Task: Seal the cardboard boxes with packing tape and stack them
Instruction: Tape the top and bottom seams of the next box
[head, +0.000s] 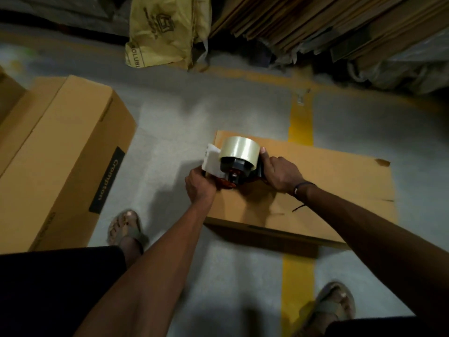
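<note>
I see a flat brown box (315,190) on the floor, right of centre. A tape gun (237,164) with a clear roll sits at its near-left corner. A long closed box (60,154) lies far left.

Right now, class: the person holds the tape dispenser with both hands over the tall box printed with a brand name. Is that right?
Not quite. Both hands, left and right, hold the tape dispenser, but over the flat plain box; the printed box stands apart to the left. The head view shows it.

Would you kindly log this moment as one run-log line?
phase: taping start | left hand: pinches tape end | right hand: grips dispenser | box: on floor | second box: left
</note>
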A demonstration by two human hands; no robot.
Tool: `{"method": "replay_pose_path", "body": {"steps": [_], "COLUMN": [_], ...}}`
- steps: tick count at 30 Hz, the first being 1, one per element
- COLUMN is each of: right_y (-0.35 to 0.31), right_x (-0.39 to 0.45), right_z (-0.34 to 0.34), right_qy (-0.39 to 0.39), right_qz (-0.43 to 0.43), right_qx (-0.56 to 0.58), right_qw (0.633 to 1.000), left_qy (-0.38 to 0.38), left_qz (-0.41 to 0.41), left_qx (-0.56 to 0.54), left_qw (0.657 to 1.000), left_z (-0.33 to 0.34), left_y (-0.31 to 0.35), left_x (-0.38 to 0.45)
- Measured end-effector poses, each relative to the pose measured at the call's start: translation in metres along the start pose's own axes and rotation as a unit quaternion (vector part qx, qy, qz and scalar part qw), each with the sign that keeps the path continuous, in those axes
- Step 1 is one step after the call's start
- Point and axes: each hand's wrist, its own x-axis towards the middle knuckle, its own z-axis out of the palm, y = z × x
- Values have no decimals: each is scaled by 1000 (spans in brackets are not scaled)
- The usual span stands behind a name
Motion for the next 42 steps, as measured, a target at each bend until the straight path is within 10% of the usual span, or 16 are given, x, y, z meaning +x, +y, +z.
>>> {"method": "replay_pose_path", "body": {"steps": [20,28,42], "right_y": [198,201,273], "right_x": [-81,-83,-112], "right_z": [-49,-47,-81], "right_qy": [8,0,-3], "right_qz": [55,56,100], "right_qx": [-2,46,59], "right_qw": [998,997,993], "left_qy": [80,-170,-154], "left_qz": [223,382,400], "left_qx": [210,313,368], "left_qw": [948,853,825], "left_z": [34,122,144], "left_y": [-11,11,12], "left_x": [-18,-130,-144]}}
